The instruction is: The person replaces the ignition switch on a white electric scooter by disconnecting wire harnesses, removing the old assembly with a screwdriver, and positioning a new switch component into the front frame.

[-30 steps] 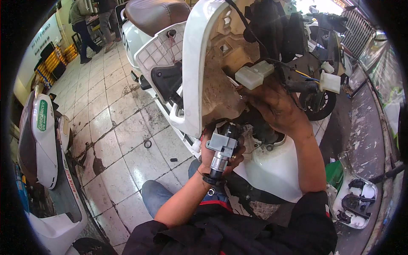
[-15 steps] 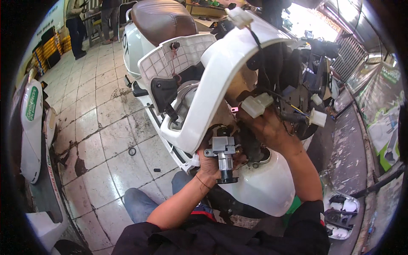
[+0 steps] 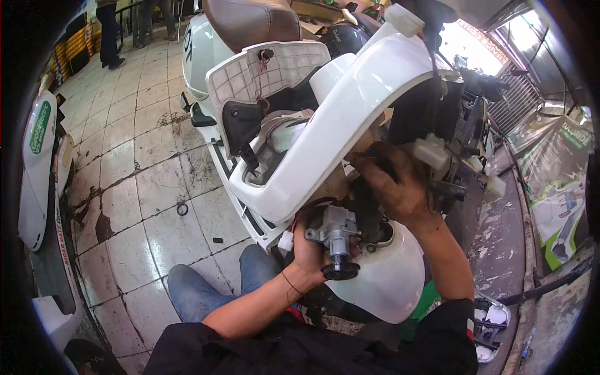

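My left hand (image 3: 306,249) is closed around a metal ignition lock (image 3: 338,226) with a black round end pointing down toward me. A white connector (image 3: 285,241) hangs on wires beside that hand. My right hand (image 3: 400,187) is up at the scooter's opened front, fingers bent and their tips together; what they pinch, if anything, is too small to make out. Near its knuckles hangs a white plastic connector (image 3: 431,152), with a smaller white connector (image 3: 495,185) farther right. The scooter's white front frame panel (image 3: 331,150) arches left of both hands, and its white front fender (image 3: 384,275) lies below them.
Behind the panel are the scooter's brown seat (image 3: 256,25) and a loosened white inner cover (image 3: 269,72). A black ring (image 3: 182,209) and a small black piece (image 3: 217,240) lie on the tiles. Another white scooter (image 3: 40,181) stands at left. People's legs (image 3: 108,34) show far back.
My view has shifted, and the ignition lock in my left hand is tilted slightly. My right hand has turned, its back more exposed, and the large connector now hangs clear beyond it.
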Tool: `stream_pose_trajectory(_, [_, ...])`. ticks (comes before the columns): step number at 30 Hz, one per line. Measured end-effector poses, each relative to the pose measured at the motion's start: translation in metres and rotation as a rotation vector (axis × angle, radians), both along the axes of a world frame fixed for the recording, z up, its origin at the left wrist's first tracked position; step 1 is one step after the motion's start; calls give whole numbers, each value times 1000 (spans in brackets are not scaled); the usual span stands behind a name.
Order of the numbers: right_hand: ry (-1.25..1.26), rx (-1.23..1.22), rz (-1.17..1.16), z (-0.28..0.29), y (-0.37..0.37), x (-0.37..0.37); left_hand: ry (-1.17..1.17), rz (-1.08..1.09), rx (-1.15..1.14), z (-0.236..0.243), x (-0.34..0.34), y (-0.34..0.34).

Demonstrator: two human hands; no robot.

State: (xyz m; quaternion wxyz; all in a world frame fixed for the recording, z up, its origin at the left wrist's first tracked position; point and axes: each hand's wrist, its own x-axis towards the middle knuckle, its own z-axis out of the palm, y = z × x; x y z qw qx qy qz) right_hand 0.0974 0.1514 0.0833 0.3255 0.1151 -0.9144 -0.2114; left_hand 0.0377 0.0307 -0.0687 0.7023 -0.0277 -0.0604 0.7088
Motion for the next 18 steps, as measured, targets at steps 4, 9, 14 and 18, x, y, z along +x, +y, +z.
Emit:
stream_pose_trajectory(4, [99, -72, -8, -7, 4, -2, 234, 170, -1, 20, -4, 2])
stream_pose_trajectory(9, [73, -213, 20, -2, -8, -11, 629, 469, 84, 32, -16, 20])
stream_pose_trajectory(14, [69, -287, 13, -6, -7, -5, 419, 318, 323, 17, -32, 35])
stream_pose_trajectory(18, [86, -284, -24, -1, -15, -8, 435, 302, 329, 17, -33, 39])
